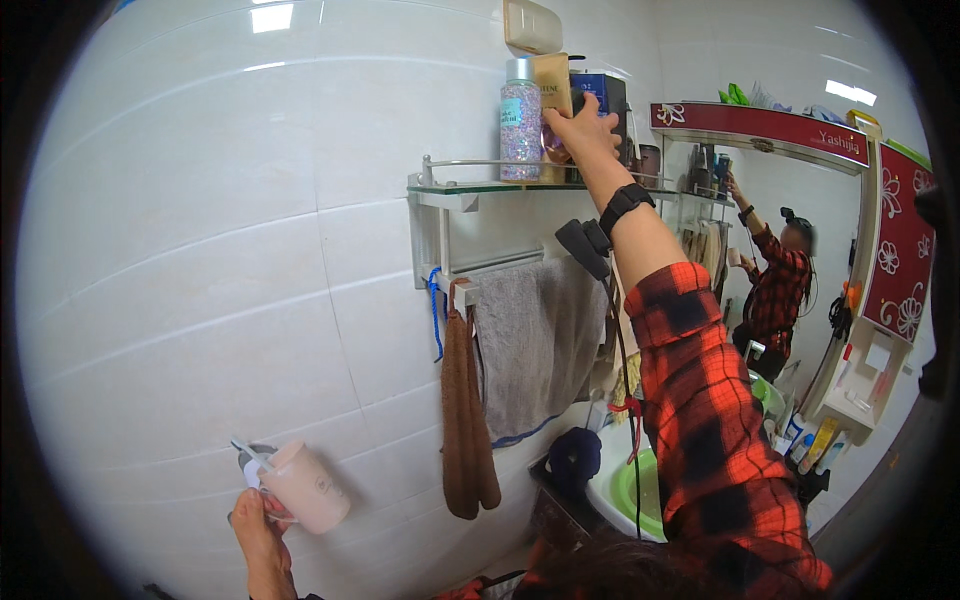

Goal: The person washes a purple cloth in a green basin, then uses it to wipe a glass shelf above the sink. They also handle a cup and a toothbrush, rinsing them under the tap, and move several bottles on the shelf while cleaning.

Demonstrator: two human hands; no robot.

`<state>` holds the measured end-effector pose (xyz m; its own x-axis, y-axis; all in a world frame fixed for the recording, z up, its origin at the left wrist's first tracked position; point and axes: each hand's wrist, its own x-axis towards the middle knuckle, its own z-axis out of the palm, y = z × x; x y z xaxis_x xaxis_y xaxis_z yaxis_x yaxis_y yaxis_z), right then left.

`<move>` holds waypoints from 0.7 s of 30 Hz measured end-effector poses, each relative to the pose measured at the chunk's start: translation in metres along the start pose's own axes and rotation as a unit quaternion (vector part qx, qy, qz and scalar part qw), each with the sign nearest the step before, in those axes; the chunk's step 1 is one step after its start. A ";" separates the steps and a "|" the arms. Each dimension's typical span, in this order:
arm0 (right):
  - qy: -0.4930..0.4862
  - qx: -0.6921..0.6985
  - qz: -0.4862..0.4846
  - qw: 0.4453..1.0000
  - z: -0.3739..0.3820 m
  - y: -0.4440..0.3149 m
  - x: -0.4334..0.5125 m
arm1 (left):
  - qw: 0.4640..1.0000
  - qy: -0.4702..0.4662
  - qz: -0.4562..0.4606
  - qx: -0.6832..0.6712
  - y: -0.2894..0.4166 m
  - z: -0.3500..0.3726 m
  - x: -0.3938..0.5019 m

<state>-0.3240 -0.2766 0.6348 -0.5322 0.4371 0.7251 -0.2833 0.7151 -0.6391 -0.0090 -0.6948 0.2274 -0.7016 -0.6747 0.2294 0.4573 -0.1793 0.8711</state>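
At the lower left my left hand [260, 517] grips a pale pink cup [309, 487], which is tilted. A light blue stick, maybe a toothbrush handle [251, 454], leans out past its rim. My right hand [589, 133] reaches up to the glass shelf [487, 189], with its fingers around the front of the crowded items. Beside its thumb stands a gold Pantene tube [553, 82], and behind the fingers is a dark blue box [591, 84]. Whether the fingers hold anything is hidden. A glittery bottle with a silver cap [519, 124] stands left of the tube.
A metal rail [480, 163] fronts the shelf. Below hang a grey towel [536, 345] and a brown cloth [463, 420]. A green basin [637, 487] sits in the sink, under my right arm. The mirror [817, 195] and red cabinet door [896, 240] are at right.
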 end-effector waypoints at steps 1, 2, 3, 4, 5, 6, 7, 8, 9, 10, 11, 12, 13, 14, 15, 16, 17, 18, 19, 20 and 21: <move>-0.009 -0.008 0.003 1.000 -0.001 0.001 0.002 | 1.000 -0.002 0.000 -0.005 -0.002 -0.001 0.001; -0.019 -0.016 0.006 1.000 -0.002 0.004 0.004 | 1.000 -0.003 0.000 -0.009 -0.004 -0.002 0.001; -0.027 -0.028 0.011 0.999 -0.003 0.005 0.006 | 1.000 -0.003 0.000 -0.014 -0.006 -0.003 0.001; -0.038 -0.033 0.015 0.999 -0.003 0.007 0.008 | 1.000 -0.004 -0.003 -0.014 -0.009 -0.004 0.001; -0.041 -0.020 0.007 0.999 -0.003 0.009 0.011 | 1.000 -0.005 -0.006 -0.014 -0.011 -0.004 0.001; -0.051 -0.010 0.000 0.999 -0.002 0.010 0.013 | 1.000 -0.007 -0.009 -0.014 -0.012 -0.005 0.001; -0.056 -0.001 -0.003 0.998 -0.001 0.011 0.015 | 1.000 -0.003 -0.012 -0.013 -0.014 -0.005 0.000; -0.054 0.020 0.000 0.998 -0.001 0.011 0.016 | 1.000 0.001 -0.015 -0.011 -0.016 -0.005 0.000; -0.052 0.027 0.000 0.998 0.000 0.012 0.015 | 1.000 0.004 -0.018 -0.009 -0.017 -0.004 0.000; -0.042 0.038 0.003 0.998 0.001 0.012 0.015 | 1.000 0.001 -0.018 -0.011 -0.018 -0.003 -0.001; -0.031 0.048 0.006 0.998 0.001 0.012 0.013 | 1.000 -0.003 -0.016 -0.014 -0.019 -0.003 -0.001; -0.022 0.038 -0.006 0.999 0.000 0.013 0.012 | 1.000 -0.003 -0.015 -0.021 -0.020 -0.002 -0.002; -0.015 0.027 -0.017 0.999 -0.001 0.014 0.010 | 1.000 -0.003 -0.013 -0.017 -0.022 0.000 -0.002; -0.020 0.009 -0.024 0.999 -0.002 0.015 0.009 | 1.000 0.000 -0.012 -0.016 -0.023 0.001 -0.003; -0.015 0.019 -0.038 0.999 -0.003 0.016 0.009 | 1.000 0.005 -0.011 -0.022 -0.024 0.002 -0.003; -0.022 0.022 -0.050 0.998 -0.004 0.016 0.009 | 1.000 0.004 -0.009 -0.017 -0.025 0.003 -0.003; -0.011 0.030 -0.065 0.997 -0.005 0.017 0.011 | 1.000 0.003 -0.008 -0.020 -0.026 0.004 -0.004; 0.053 0.015 -0.077 0.995 -0.003 0.018 0.012 | 1.000 0.003 -0.006 -0.022 -0.027 0.005 -0.004; 0.063 0.023 -0.085 0.994 -0.002 0.019 0.015 | 1.000 0.004 -0.007 -0.021 -0.028 0.006 -0.004; 0.073 0.032 -0.094 0.992 0.001 0.020 0.017 | 1.000 0.005 -0.009 -0.021 -0.029 0.007 -0.003; 0.079 0.040 -0.095 0.992 0.005 0.021 0.021 | 1.000 0.007 -0.011 -0.021 -0.030 0.008 -0.003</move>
<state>-0.3448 -0.2552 0.6350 -0.3337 0.3823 0.8617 -0.4321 0.7504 -0.5002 -0.0246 -0.6815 0.2041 -0.7033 -0.6808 0.2044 0.4653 -0.2236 0.8565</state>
